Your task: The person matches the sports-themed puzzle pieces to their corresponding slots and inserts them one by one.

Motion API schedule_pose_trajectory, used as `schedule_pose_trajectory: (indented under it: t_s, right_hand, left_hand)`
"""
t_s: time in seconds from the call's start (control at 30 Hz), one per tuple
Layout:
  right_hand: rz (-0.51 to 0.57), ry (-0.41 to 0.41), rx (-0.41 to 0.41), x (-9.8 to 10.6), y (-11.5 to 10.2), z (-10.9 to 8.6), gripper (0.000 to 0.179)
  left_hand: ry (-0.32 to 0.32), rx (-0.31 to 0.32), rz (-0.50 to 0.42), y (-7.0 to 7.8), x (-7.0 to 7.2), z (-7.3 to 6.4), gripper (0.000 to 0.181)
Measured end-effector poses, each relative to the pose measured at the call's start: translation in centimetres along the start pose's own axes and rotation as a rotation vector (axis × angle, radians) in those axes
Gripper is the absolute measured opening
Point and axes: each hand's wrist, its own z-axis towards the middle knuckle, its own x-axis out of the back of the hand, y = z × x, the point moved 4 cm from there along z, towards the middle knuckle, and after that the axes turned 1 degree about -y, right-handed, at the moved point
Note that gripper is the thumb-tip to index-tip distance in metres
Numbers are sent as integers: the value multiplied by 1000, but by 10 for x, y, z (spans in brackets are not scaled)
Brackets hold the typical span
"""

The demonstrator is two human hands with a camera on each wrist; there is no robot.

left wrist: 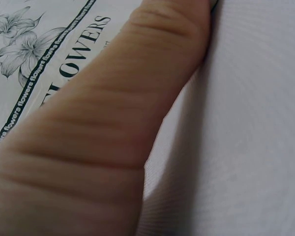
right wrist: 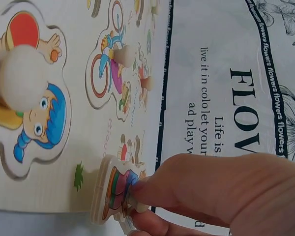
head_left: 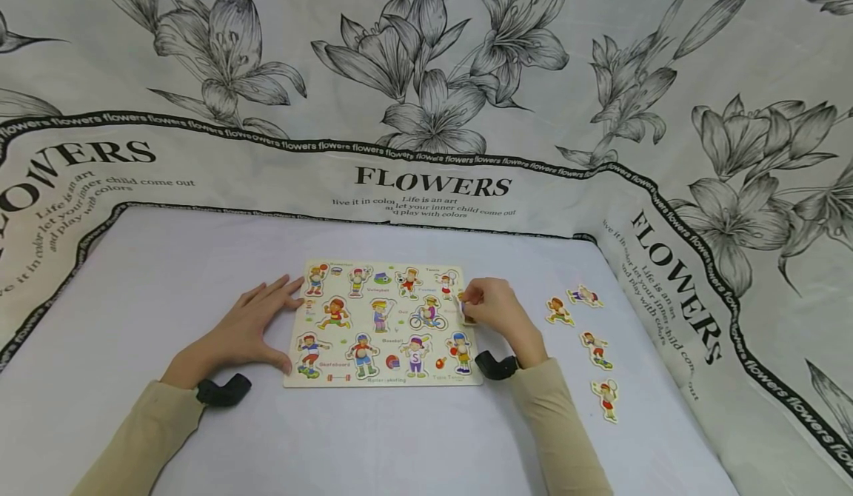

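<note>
A pale wooden knob puzzle board (head_left: pixel 333 385) with cartoon sports figures lies flat on the white cloth. At its left edge rests my left hand (head_left: pixel 249 327), fingers spread and thumb at the lower corner. One digit of the left hand (left wrist: pixel 108 108) fills much of the left wrist view. My right hand (head_left: pixel 498 311) is at the board's right edge and pinches a puzzle piece (right wrist: pixel 119 189) between thumb and fingers. That piece is tilted up over the board's edge, its printed face partly hidden by the thumb. Beside it in the right wrist view is a blue-haired figure piece (right wrist: pixel 49 123) with a round knob.
Several loose puzzle pieces lie to the right of the board, among them a running figure (head_left: pixel 560 312), a skateboard figure (head_left: pixel 597 351) and a racket figure (head_left: pixel 606 400). A flower-printed cloth border (head_left: pixel 433 203) rises behind the table surface.
</note>
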Motion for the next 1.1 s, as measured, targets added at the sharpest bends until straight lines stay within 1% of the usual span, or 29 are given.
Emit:
schedule_pose_trajectory:
  t_s: [0.37, 0.67, 0.9, 1.1]
  right_hand:
    - [-10, -6, 62, -9, -18, 6, 8]
    - [-6, -22, 89, -16, -36, 9, 9]
    - [-6, -29, 91, -21, -45, 14, 8]
    - [20, -41, 114, -26, -54, 18, 8]
  left_hand:
    - [3, -11, 0, 1, 0, 0, 119]
    - [1, -10, -5, 0, 0, 1, 119]
    - [1, -10, -5, 0, 0, 0, 119]
    - [6, -14, -6, 1, 1, 0, 119]
